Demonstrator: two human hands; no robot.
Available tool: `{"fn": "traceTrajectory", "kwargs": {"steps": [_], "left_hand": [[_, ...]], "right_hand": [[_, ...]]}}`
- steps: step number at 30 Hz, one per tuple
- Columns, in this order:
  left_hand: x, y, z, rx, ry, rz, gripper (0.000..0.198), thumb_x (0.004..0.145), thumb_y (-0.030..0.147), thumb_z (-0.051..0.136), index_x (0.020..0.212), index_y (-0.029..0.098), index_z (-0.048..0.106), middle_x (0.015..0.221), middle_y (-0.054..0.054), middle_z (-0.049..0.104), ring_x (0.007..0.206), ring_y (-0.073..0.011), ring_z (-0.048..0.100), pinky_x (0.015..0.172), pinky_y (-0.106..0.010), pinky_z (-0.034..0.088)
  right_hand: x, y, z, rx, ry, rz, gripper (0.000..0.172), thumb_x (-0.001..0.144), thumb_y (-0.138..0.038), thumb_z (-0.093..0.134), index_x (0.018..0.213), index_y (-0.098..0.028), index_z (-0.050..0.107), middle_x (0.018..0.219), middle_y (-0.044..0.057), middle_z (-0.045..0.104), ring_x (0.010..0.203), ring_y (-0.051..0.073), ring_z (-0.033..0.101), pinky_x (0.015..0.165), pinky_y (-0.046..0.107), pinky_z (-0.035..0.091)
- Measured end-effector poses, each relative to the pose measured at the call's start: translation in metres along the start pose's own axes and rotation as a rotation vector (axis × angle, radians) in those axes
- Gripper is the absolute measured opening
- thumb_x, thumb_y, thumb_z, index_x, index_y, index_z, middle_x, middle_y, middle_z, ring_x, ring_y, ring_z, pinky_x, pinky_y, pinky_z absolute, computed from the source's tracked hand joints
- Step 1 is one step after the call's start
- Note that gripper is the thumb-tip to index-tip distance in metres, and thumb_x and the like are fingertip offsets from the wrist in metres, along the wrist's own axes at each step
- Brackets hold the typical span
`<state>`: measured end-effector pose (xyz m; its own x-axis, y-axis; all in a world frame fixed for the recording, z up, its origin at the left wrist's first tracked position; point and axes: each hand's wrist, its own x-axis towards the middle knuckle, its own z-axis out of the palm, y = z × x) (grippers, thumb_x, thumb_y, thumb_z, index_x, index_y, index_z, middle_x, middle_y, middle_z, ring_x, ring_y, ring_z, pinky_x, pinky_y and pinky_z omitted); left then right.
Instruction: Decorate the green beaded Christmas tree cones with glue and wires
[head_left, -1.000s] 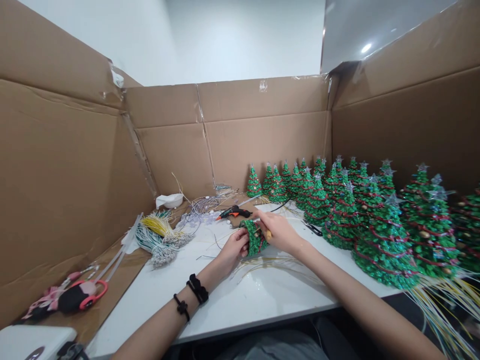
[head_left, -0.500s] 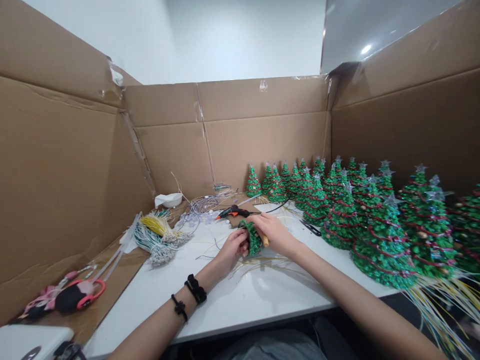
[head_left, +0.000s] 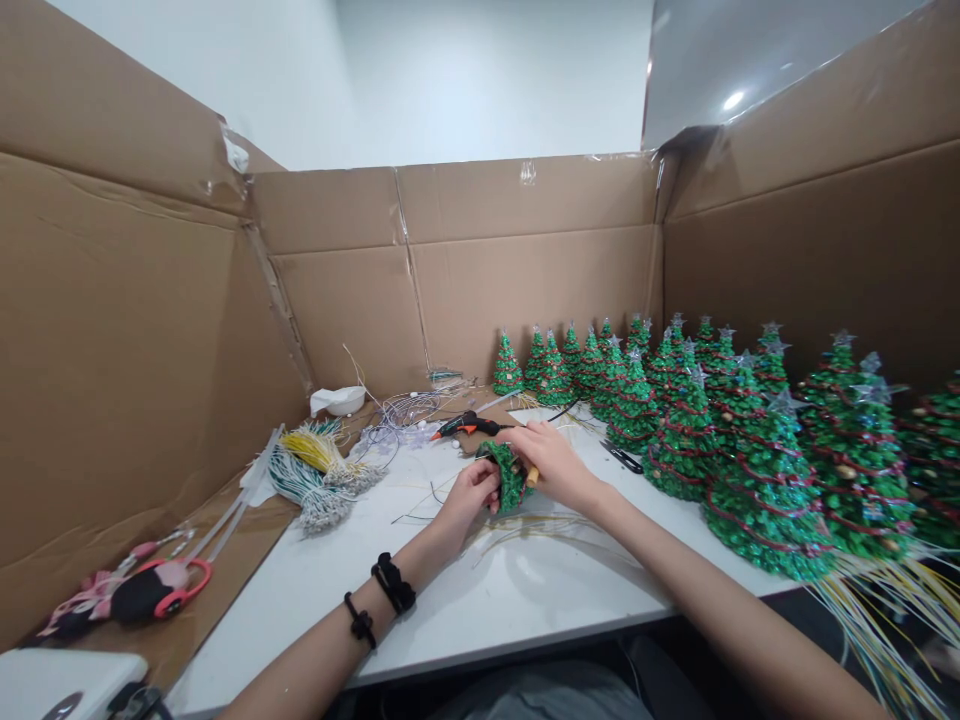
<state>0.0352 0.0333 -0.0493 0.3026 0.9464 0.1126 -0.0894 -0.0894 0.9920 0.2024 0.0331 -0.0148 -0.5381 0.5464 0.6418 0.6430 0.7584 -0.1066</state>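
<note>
Near the middle of the table, a small green Christmas tree (head_left: 513,482) lies tipped with its hollow underside turned toward my left. My left hand (head_left: 474,490) is closed on the rim of that underside, with the fingertips partly inside it. My right hand (head_left: 553,462) is curled over the other side of the tree, closed around a tool with a wooden handle (head_left: 532,477). Only the handle's end shows below my palm; the tool's working tip is hidden. Thin loose wires (head_left: 525,525) trail on the table below the tree.
A black and orange glue gun (head_left: 466,425) lies just beyond my hands. Black snips (head_left: 622,457) rest right of them. Several finished trees (head_left: 682,430) crowd the right side. Bundled wires (head_left: 319,475) and red-handled scissors (head_left: 187,590) lie left. Cardboard walls (head_left: 525,280) enclose the table.
The tree has tilted slightly between my hands, its underside showing a little differently. My left fingers have shifted a little on the rim. Both hands keep their hold.
</note>
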Motion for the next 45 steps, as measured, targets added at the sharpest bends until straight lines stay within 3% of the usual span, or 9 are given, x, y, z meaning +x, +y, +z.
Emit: {"fn": "traceTrajectory", "kwargs": {"steps": [11, 18, 22, 24, 32, 45], "left_hand": [[0.001, 0.002, 0.001, -0.025, 0.02, -0.025, 0.017, 0.062, 0.024, 0.064, 0.064, 0.017, 0.048, 0.051, 0.006, 0.042, 0.043, -0.0062, 0.039, 0.042, -0.02, 0.031], [0.002, 0.006, -0.005, -0.087, 0.023, -0.067, 0.012, 0.059, 0.013, 0.057, 0.061, 0.017, 0.046, 0.05, 0.006, 0.04, 0.042, -0.0059, 0.039, 0.042, -0.019, 0.03], [0.003, 0.005, -0.009, -0.12, -0.016, -0.072, 0.014, 0.063, 0.02, 0.062, 0.064, 0.016, 0.048, 0.052, 0.005, 0.043, 0.044, -0.0053, 0.038, 0.043, -0.018, 0.03], [0.002, 0.005, -0.01, -0.132, -0.024, -0.073, 0.016, 0.065, 0.024, 0.064, 0.067, 0.016, 0.05, 0.052, 0.005, 0.044, 0.045, -0.0054, 0.038, 0.043, -0.018, 0.029], [0.001, 0.004, -0.005, -0.085, 0.042, -0.021, 0.028, 0.066, 0.039, 0.066, 0.074, 0.016, 0.053, 0.05, 0.007, 0.04, 0.044, -0.005, 0.034, 0.042, -0.018, 0.025], [0.005, 0.0, -0.004, -0.052, 0.063, -0.009, 0.029, 0.064, 0.04, 0.066, 0.074, 0.017, 0.05, 0.048, 0.01, 0.036, 0.039, -0.0039, 0.031, 0.039, -0.017, 0.024]], "right_hand": [[-0.001, 0.0, 0.005, 0.083, 0.018, -0.014, 0.037, 0.073, -0.004, 0.05, 0.106, -0.019, 0.052, 0.098, 0.006, 0.061, 0.085, 0.021, 0.047, 0.072, 0.029, 0.034], [0.003, 0.001, 0.012, 0.113, 0.012, -0.046, 0.03, 0.075, -0.004, 0.05, 0.101, -0.018, 0.052, 0.088, 0.004, 0.059, 0.08, 0.02, 0.046, 0.071, 0.028, 0.034], [0.006, 0.007, 0.008, 0.071, 0.032, 0.018, 0.015, 0.09, -0.012, 0.04, 0.096, -0.018, 0.052, 0.085, 0.004, 0.059, 0.077, 0.019, 0.044, 0.069, 0.028, 0.033], [0.005, 0.01, 0.005, -0.027, 0.023, 0.043, 0.015, 0.093, -0.018, 0.039, 0.087, -0.018, 0.053, 0.082, 0.004, 0.058, 0.078, 0.02, 0.043, 0.072, 0.03, 0.032], [0.007, 0.003, 0.009, -0.202, 0.031, 0.048, 0.017, 0.094, -0.023, 0.041, 0.085, -0.018, 0.054, 0.085, 0.006, 0.057, 0.082, 0.021, 0.041, 0.072, 0.033, 0.029], [0.009, -0.002, 0.008, -0.175, -0.003, 0.076, 0.016, 0.093, -0.019, 0.041, 0.089, -0.018, 0.056, 0.084, 0.007, 0.059, 0.082, 0.022, 0.042, 0.071, 0.033, 0.029]]}}
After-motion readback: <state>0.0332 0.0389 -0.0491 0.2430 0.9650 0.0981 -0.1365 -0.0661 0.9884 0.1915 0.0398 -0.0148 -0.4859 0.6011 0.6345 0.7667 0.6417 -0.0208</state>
